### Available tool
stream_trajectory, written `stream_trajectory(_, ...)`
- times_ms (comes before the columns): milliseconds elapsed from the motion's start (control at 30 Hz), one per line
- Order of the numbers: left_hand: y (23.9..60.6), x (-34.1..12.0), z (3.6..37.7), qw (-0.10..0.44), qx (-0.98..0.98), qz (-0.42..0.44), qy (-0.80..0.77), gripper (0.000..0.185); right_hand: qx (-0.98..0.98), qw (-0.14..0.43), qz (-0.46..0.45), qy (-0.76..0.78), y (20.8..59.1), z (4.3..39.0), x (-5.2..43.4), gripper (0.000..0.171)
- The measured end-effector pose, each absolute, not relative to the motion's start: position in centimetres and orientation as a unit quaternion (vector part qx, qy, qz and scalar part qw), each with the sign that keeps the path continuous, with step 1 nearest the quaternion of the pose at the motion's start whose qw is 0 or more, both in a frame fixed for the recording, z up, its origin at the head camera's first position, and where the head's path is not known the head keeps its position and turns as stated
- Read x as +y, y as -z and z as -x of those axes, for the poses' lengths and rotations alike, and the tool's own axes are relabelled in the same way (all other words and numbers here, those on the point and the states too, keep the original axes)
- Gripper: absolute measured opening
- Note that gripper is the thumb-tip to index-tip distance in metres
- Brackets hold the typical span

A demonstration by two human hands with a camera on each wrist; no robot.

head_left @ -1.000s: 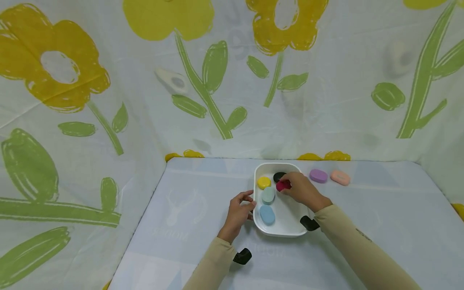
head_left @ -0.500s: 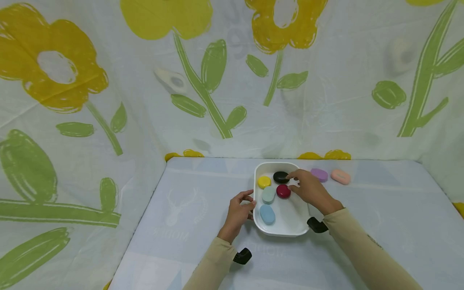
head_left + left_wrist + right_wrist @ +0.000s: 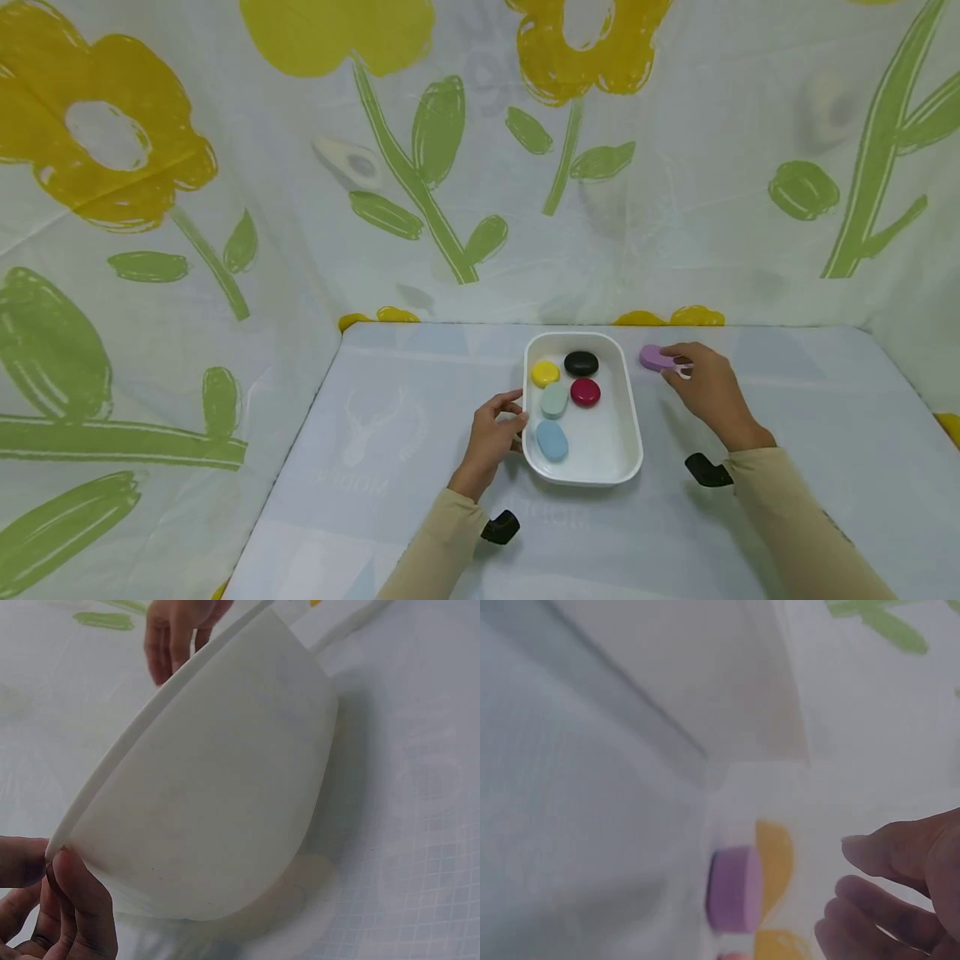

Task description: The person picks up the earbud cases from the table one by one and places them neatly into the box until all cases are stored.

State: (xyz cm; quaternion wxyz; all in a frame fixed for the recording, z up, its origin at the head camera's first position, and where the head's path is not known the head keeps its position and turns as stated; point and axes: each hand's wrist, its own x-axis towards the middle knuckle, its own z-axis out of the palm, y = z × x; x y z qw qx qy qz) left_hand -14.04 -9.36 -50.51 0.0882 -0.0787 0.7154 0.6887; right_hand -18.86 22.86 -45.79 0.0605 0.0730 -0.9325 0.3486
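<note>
My left hand (image 3: 489, 437) pinches the left rim of a white tray (image 3: 618, 462) between thumb and fingers; the left wrist view shows this grip from beside the tray's outer wall (image 3: 217, 765). To the right of the tray, my right hand (image 3: 708, 387) reaches over the table by a purple oval soap bar (image 3: 652, 358). In the right wrist view its thumb and fingers are spread apart, with a gap to the purple bar (image 3: 735, 889). A pink soap bar (image 3: 736, 956) peeks in at that view's bottom edge; in the head view the right hand mostly hides it.
Inside the tray lie a yellow bar (image 3: 545, 373), a black bar (image 3: 581, 363), a red bar (image 3: 585, 392), a pale green bar (image 3: 554, 400) and a light blue bar (image 3: 552, 440). A flower-printed cloth (image 3: 675, 208) rises behind the table's back edge.
My right hand has let go of the red bar in the tray, then moved right, out of the tray, to the purple bar. The left hand stays on the rim.
</note>
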Motion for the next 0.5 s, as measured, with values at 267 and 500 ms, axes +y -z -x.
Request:
stream_trajectory(267, 50.5, -9.3, 14.0, 0.086, 0.719, 0.078, -0.686, 0.044, -0.925, 0.113, -0.033, -0.361, 47.7, 19.0, 25.8, 0.037)
stream_trajectory(500, 50.5, -9.3, 14.0, 0.089, 0.716, 0.076, -0.688, 0.045, -0.925, 0.131, -0.018, -0.356, 49.4, 19.8, 27.7, 0.034)
